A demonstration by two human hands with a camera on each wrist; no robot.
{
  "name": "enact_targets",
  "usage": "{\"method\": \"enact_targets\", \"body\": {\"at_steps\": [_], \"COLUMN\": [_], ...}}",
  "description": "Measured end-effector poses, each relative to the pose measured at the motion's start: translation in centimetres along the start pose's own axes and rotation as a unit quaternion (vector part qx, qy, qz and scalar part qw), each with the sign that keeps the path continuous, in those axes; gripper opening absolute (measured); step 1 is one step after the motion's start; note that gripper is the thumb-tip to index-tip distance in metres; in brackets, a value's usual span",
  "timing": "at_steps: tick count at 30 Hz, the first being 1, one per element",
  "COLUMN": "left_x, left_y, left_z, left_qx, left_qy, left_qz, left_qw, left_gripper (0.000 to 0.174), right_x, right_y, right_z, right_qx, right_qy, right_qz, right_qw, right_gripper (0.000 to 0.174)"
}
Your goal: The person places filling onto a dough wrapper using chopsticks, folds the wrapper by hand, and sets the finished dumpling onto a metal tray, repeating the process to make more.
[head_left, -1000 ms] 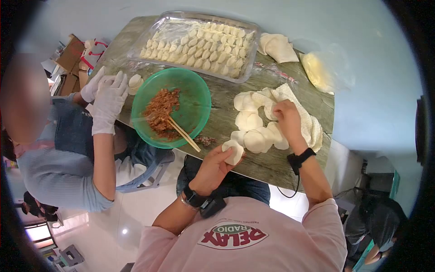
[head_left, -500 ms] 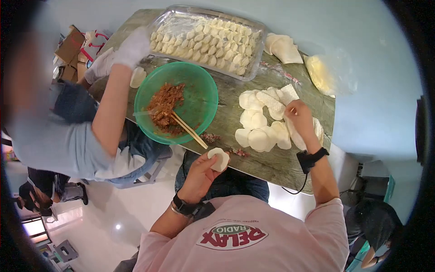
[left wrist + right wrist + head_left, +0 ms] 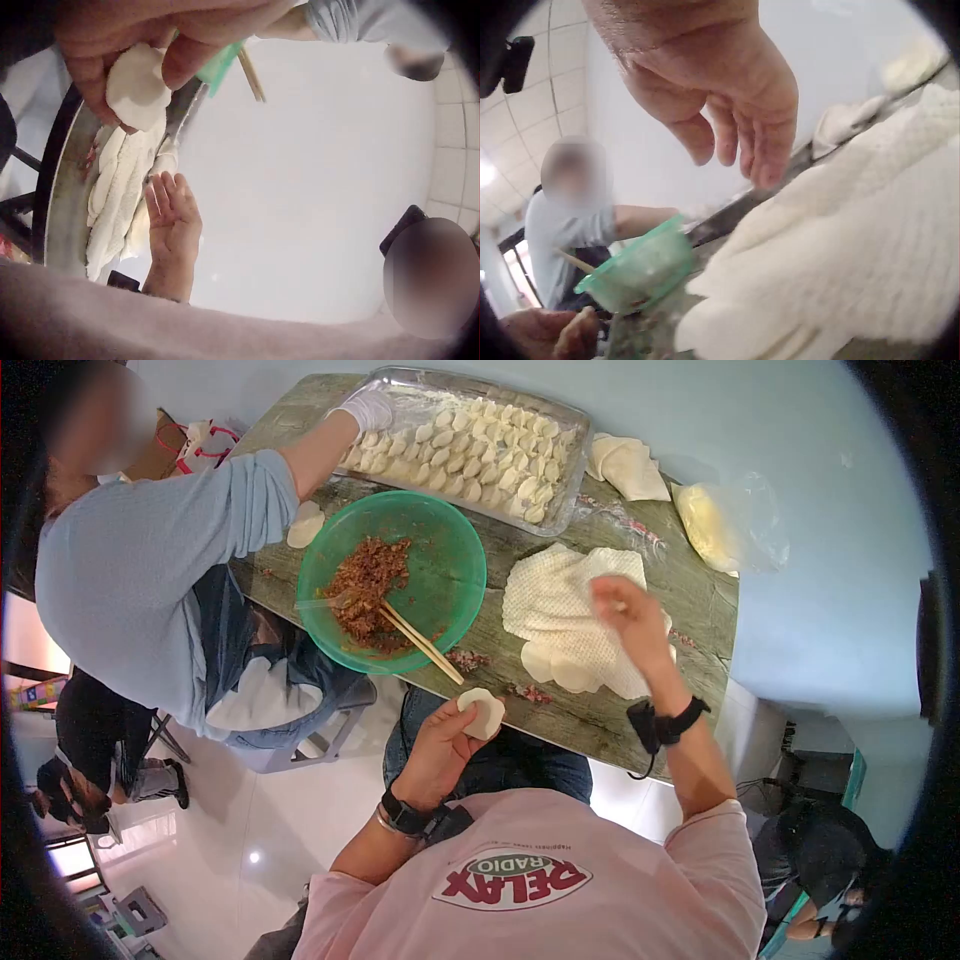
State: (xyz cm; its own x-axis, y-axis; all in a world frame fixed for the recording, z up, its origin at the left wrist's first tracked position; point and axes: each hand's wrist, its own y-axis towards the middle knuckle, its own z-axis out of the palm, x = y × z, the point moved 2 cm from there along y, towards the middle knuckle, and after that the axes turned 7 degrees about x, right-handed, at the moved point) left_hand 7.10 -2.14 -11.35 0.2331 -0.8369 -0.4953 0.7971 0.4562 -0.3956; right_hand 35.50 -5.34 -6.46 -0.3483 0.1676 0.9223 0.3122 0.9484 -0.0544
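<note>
My left hand pinches a round dumpling wrapper between thumb and fingers, just off the table's front edge. In the left wrist view the wrapper lies flat against the fingers. A white textured cloth is spread over the pile of wrappers; some wrappers show beneath its front edge. Over the cloth's right part is my right hand, slightly blurred, holding nothing. The right wrist view has its fingers loosely bent above the cloth.
A green bowl of meat filling with chopsticks stands left of the cloth. Behind it is a tray of dumplings, where another person's gloved hand reaches in. Folded dough sheets and a plastic bag lie at the back right.
My right hand has drawn the cloth leftward over the wrappers and let it go. The left hand moved left with its wrapper, then stayed. The other person reached over to the tray.
</note>
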Motion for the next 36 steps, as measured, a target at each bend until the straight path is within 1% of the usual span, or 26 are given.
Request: {"method": "enact_targets", "body": {"at_steps": [2, 3, 4, 6, 7, 9, 10, 12, 13, 15, 16, 18, 19, 20, 22, 23, 26, 28, 29, 30, 31, 32, 33, 34, 35, 36], "left_x": [0.0, 0.1, 0.1, 0.2, 0.2, 0.3, 0.3, 0.3, 0.3, 0.2, 0.2, 0.1, 0.1, 0.1, 0.0, 0.0, 0.1, 0.2, 0.2, 0.3, 0.3, 0.3, 0.3, 0.2, 0.2, 0.2], "left_y": [-0.2, -0.2, -0.1, 0.0, 0.0, 0.0, 0.1, 0.0, 0.0, 0.0, 0.0, 0.1, 0.1, 0.1, 0.4, 0.5, 0.8, 0.9, 0.9, 0.9, 0.9, 0.8, 0.6, 0.5, 0.5, 0.4], "left_z": [0.0, 0.1, 0.2, 0.4, 0.4, 0.3, 0.2, 0.0, -0.1, -0.1, -0.2, -0.4, -0.5, -0.5, -0.4, -0.3, 0.2, 0.3, 0.3, 0.3, 0.3, 0.4, 0.4, 0.4, 0.4, 0.3], "left_qx": [0.005, 0.012, 0.019, 0.017, 0.015, 0.012, 0.008, 0.002, -0.002, 0.002, 0.006, 0.001, -0.003, -0.004, -0.009, -0.008, 0.007, 0.01, 0.01, 0.007, 0.004, 0.003, 0.002, 0.002, 0.0, -0.001], "left_qy": [0.004, 0.003, 0.001, 0.005, 0.009, 0.006, 0.004, 0.005, 0.006, 0.005, 0.003, 0.0, -0.003, -0.006, 0.005, 0.005, 0.008, 0.013, 0.014, 0.014, 0.013, 0.012, 0.015, 0.018, 0.018, 0.013], "left_qz": [0.004, -0.004, -0.01, -0.011, -0.013, -0.014, -0.014, -0.01, -0.005, -0.008, -0.009, -0.007, -0.008, -0.01, -0.004, -0.008, -0.021, -0.027, -0.026, -0.025, -0.023, -0.022, -0.021, -0.018, -0.014, -0.01], "left_qw": [1.0, 1.0, 1.0, 1.0, 1.0, 1.0, 1.0, 1.0, 1.0, 1.0, 1.0, 1.0, 1.0, 1.0, 1.0, 1.0, 1.0, 1.0, 1.0, 1.0, 1.0, 1.0, 1.0, 1.0, 1.0, 1.0], "left_gripper": [0.028, 0.028, 0.027, 0.027, 0.027, 0.027, 0.027, 0.027, 0.026, 0.026, 0.026, 0.027, 0.027, 0.027, 0.027, 0.027, 0.027, 0.027, 0.027, 0.027, 0.028, 0.028, 0.028, 0.028, 0.028, 0.028], "right_x": [-2.2, -3.3, -4.6, -5.9, -5.8, -6.1, -6.4, -6.4, -6.4, -5.0, -4.3, -3.0, -3.0, -3.0, 0.0, 0.0, -0.2, -1.1, -2.1, -3.8, -5.0, -5.5, -5.6, -5.6, -5.5, -4.1], "right_y": [1.1, 1.6, 1.9, 2.4, 2.6, 2.8, 3.0, 2.9, 2.7, 2.0, 1.4, -1.2, -2.7, -4.4, -6.6, -6.8, -7.3, -6.7, -6.2, -5.7, -5.2, -4.7, -4.2, -4.0, -4.1, -4.2], "right_z": [-2.7, -3.7, -4.7, -5.9, -6.1, -6.3, -6.6, -7.5, -7.4, -7.6, -7.4, -6.2, -5.3, -4.3, -1.1, -0.9, -0.9, -2.1, -3.0, -4.2, -5.1, -5.9, -6.9, -7.6, -7.2, -5.9], "right_qx": [-0.144, -0.218, -0.219, -0.199, -0.199, -0.096, -0.095, -0.202, -0.202, -0.377, -0.376, -0.27, -0.147, -0.021, 0.048, 0.047, 0.01, 0.064, 0.063, 0.057, 0.05, 0.052, -0.098, -0.244, -0.242, -0.202], "right_qy": [-0.166, -0.229, -0.23, -0.36, -0.36, -0.314, -0.313, -0.284, -0.284, -0.226, -0.226, -0.211, -0.208, -0.202, -0.254, -0.254, -0.352, -0.358, -0.357, -0.173, 0.019, 0.019, 0.014, 0.01, 0.01, -0.048], "right_qz": [-0.016, -0.022, -0.023, 0.045, 0.045, 0.189, 0.188, 0.109, 0.111, -0.059, -0.059, -0.046, 0.02, 0.087, 0.0, 0.004, -0.055, -0.054, -0.055, 0.016, 0.086, 0.086, 0.11, 0.129, 0.127, 0.058], "right_qw": [0.975, 0.948, 0.948, 0.91, 0.91, 0.926, 0.926, 0.931, 0.931, 0.896, 0.897, 0.938, 0.967, 0.975, 0.966, 0.966, 0.934, 0.93, 0.93, 0.983, 0.995, 0.995, 0.989, 0.961, 0.962, 0.976], "right_gripper": [0.029, 0.029, 0.029, 0.032, 0.032, 0.036, 0.036, 0.027, 0.027, 0.015, 0.015, 0.014, 0.017, 0.021, 0.024, 0.024, 0.023, 0.02, 0.02, 0.019, 0.017, 0.017, 0.017, 0.018, 0.018, 0.02]}}
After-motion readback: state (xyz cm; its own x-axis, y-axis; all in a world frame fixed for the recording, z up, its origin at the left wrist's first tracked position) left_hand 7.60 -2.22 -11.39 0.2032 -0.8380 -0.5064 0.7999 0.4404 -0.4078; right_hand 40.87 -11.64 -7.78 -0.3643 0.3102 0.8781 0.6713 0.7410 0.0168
